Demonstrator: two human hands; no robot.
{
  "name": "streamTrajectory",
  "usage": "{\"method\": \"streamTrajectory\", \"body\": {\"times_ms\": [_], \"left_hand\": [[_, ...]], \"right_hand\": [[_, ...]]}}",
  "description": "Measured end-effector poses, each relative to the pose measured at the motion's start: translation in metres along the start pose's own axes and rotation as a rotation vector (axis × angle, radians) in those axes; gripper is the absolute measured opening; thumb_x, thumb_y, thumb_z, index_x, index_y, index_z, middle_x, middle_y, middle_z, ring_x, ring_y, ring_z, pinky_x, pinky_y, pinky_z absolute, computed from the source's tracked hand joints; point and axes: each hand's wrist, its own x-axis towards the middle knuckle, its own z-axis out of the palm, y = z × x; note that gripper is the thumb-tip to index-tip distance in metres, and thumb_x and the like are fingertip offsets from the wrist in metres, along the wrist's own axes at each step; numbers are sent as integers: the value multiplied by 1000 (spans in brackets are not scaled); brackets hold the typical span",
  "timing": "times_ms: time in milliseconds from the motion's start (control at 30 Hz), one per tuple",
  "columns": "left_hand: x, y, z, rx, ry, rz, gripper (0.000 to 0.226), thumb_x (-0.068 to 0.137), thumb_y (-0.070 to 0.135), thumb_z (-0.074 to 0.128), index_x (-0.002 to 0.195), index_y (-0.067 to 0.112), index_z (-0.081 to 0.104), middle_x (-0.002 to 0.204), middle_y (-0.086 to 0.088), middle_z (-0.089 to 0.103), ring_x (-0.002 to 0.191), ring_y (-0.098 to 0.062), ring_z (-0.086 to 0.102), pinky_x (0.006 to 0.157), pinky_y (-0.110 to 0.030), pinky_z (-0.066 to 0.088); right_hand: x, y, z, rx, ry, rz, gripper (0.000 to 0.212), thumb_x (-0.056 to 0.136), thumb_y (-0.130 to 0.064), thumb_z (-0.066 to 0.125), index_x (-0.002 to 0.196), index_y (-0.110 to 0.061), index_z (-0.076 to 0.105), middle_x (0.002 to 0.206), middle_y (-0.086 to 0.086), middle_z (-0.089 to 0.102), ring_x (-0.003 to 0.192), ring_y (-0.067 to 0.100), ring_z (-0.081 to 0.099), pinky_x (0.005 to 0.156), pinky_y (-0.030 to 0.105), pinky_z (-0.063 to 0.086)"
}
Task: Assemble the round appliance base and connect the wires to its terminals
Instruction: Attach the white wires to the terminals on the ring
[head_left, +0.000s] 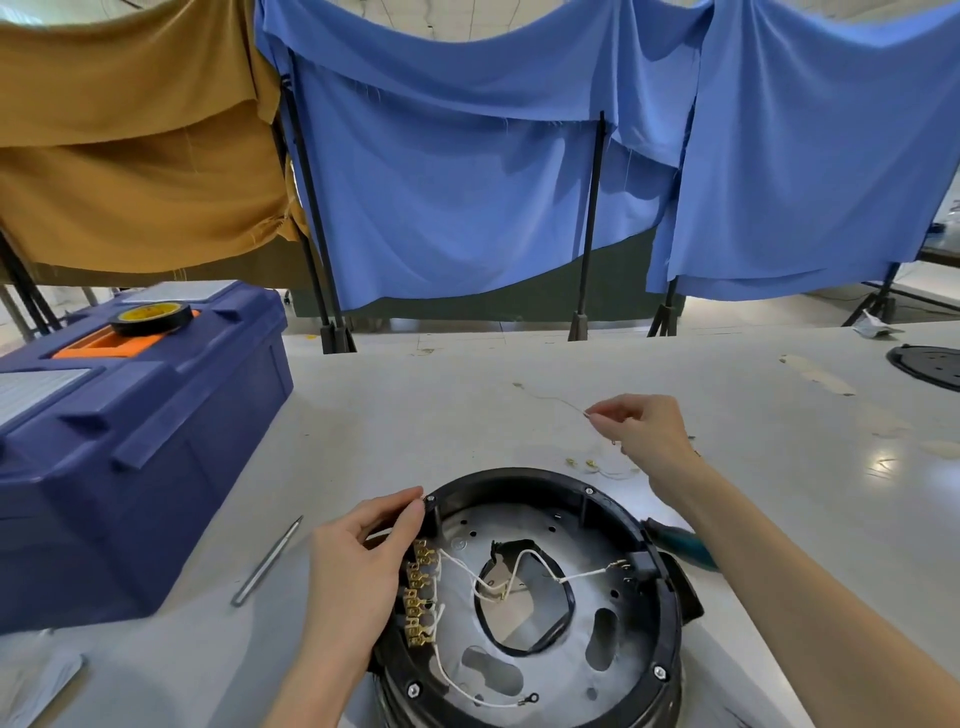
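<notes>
The fingers of the right hand (644, 431) are pressed together at the tips, pinching a thin wire (553, 399) that trails up and left just above the counter (415, 415). The fingers of the left hand (358, 566) are curled and grip the left rim of the round base (524, 475) – thumb and fingertips close by a rim screw.

The round base sits on the counter at the near edge, open side up. Just under the left hand, a row of brass terminals (418, 597) lines the inner wall. White wires (467, 571) run from them across the grey metal plate toward the middle opening and the right wall; one ends in a ring lug near the front.

Loose brass connectors (582, 462) lie on the counter between the base and the right hand. A teal-handled tool (680, 543) lies just right of the base, partly under the right forearm, and a metal rod (267, 561) lies left of it. Further left stands a blue toolbox (130, 441) with a tape roll (150, 317) on its lid. A black disc (930, 366) lies at the far right edge – blue cloth (467, 182) and brown cloth (130, 130) hang behind.
</notes>
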Motion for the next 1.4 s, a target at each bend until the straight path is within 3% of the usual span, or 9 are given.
{"method": "streamTrajectory", "body": {"times_ms": [133, 233, 300, 433, 867, 1033, 1133, 1233, 1400], "left_hand": [[-8, 15, -2, 87, 35, 185, 21, 75, 38, 74, 96, 38, 74, 93, 18, 73, 91, 4, 64, 79, -15, 42], [-16, 26, -2, 90, -8, 277, 30, 66, 46, 71, 95, 38, 74, 85, 16, 72, 79, 4, 61, 72, -19, 38], [-19, 28, -1, 43, -20, 295, 16, 68, 39, 71, 83, 36, 77, 81, 17, 73, 69, 6, 58, 68, -20, 40], [-22, 23, -2, -93, -55, 202, 17, 74, 45, 69, 78, 30, 77, 90, 12, 75, 70, -5, 60, 68, -14, 48], [-24, 30, -4, -261, -70, 99, 24, 74, 42, 67, 80, 22, 79, 76, -2, 73, 68, -3, 61, 65, -11, 49], [-24, 27, -5, -136, -74, 180, 17, 78, 44, 66, 81, 31, 78, 80, 3, 74, 73, -6, 61, 73, -19, 51], [-25, 28, -3, -94, -95, 262, 15, 83, 38, 65, 82, 31, 78, 81, 3, 74, 75, -6, 64, 74, -18, 50], [-25, 27, -4, -73, -147, 320, 15, 88, 29, 65, 83, 26, 79, 83, 0, 73, 79, -12, 67, 74, -20, 51], [-24, 26, -8, -22, -130, 341, 17, 89, 34, 66, 81, 26, 78, 83, -1, 74, 80, -25, 67, 77, -42, 52]], "right_hand": [[-39, -28, 4, 29, -190, -161, 21, 84, -2, 72, 72, -19, 77, 63, 0, 63, 52, 4, 48, 53, 18, 41], [-70, -42, 14, -85, -287, -296, 19, 82, -5, 74, 73, -22, 76, 67, -1, 69, 63, 9, 56, 61, 24, 45], [-84, -47, 20, -124, -331, -339, 21, 82, -4, 74, 73, -23, 74, 73, 5, 70, 70, 21, 59, 67, 31, 48], [-96, -50, 27, -126, -362, -359, 15, 82, 0, 73, 78, -15, 75, 78, 10, 69, 78, 32, 59, 70, 35, 47], [-98, -45, 31, -133, -269, -386, 28, 79, -2, 77, 73, -29, 71, 74, -8, 66, 70, 10, 57, 67, 20, 45], [-104, -52, 33, -230, -261, -465, 45, 70, -19, 86, 104, -42, 67, 119, -15, 58, 116, 4, 49, 97, 19, 36], [-112, -61, 38, -279, -286, -596, 51, 64, -25, 89, 111, -35, 70, 123, -17, 59, 127, 4, 42, 107, 21, 26], [-120, -67, 49, -289, -382, -675, 30, 70, -22, 84, 99, -21, 76, 103, -11, 69, 112, 1, 51, 98, 14, 33], [-122, -67, 59, -194, -406, -599, 12, 79, -8, 76, 90, -13, 75, 74, -9, 69, 74, 9, 65, 74, 25, 52]]}}
